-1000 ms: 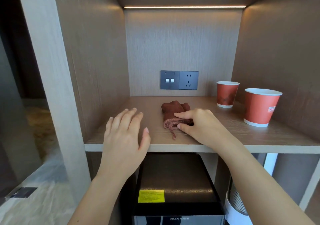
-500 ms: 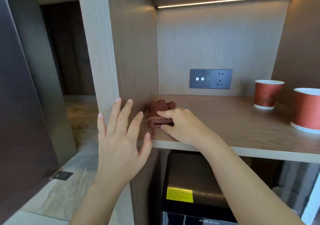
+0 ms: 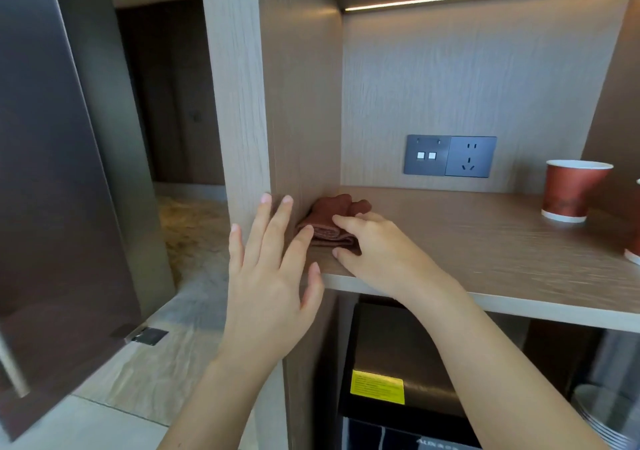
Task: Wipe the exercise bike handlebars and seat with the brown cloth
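A folded brown cloth [image 3: 332, 212] lies on the wooden shelf [image 3: 485, 241], close to the shelf's left wall. My right hand [image 3: 377, 252] grips the cloth's near end between thumb and fingers. My left hand [image 3: 273, 276] hovers open with fingers spread, just left of the cloth and in front of the cabinet's upright panel [image 3: 239, 103]. It holds nothing. No exercise bike is in view.
A red paper cup [image 3: 571, 189] stands at the shelf's right, with a second cup's edge [image 3: 635, 241] at the frame border. A grey socket panel [image 3: 450, 155] is on the back wall. A black safe [image 3: 391, 363] sits below the shelf. A dark door [image 3: 52, 172] stands at left.
The view has swung left, so the shelf and cups sit further right in frame. My right hand stays on the cloth, which has slid toward the shelf's left wall. My left hand has risen beside it.
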Motion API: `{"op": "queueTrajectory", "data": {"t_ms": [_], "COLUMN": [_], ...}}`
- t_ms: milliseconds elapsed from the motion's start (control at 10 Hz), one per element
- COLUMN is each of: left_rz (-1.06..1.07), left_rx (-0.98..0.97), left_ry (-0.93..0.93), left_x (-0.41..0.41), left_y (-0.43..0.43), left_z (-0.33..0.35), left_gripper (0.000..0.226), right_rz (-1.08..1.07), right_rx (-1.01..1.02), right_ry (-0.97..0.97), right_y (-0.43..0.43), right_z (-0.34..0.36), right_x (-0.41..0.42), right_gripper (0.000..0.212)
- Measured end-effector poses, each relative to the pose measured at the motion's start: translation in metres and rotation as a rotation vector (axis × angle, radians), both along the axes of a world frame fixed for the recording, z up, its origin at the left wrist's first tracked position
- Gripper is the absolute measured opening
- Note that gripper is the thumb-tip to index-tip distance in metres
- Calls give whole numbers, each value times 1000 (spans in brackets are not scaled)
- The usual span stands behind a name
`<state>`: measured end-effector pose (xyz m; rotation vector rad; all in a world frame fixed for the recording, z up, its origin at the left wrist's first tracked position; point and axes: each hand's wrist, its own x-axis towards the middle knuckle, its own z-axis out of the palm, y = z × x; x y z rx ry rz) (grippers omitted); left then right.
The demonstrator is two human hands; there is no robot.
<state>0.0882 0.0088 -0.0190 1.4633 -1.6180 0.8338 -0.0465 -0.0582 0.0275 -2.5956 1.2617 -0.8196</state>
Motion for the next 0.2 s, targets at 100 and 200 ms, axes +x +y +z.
{"op": "queueTrajectory", "data": {"t_ms": [100,200], "left_rz": [-34,-69], "left_rx": [-7,16], "left_ry": [-27,41], "left_x": [-22,-43], "left_y": [-5,-10], "left_z": [-3,-5], "left_gripper": [38,34], "right_rz": [-121,-254], "right_rx": [-155,-258], "right_ry": [55,120], "right_y": [14,21], "right_z": [-4,-11], "right_x": [-19,-44], "right_gripper": [52,45]}}
